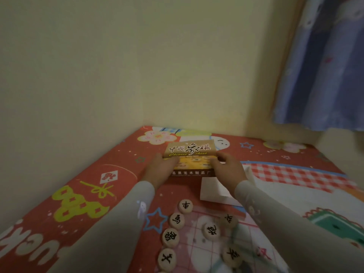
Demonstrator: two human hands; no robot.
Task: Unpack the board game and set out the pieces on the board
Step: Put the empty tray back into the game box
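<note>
Both hands were on the game box (pixel 190 154), far end of the red patterned cloth (pixel 110 174). I had the left hand (pixel 161 168) gripping its left edge and the right hand (pixel 226 168) curled round its right edge. Box contents hidden from me. Seven round wooden pieces (pixel 185 206) lay nearer, black characters up. One white folded sheet (pixel 214 190) sat beside the box.
</note>
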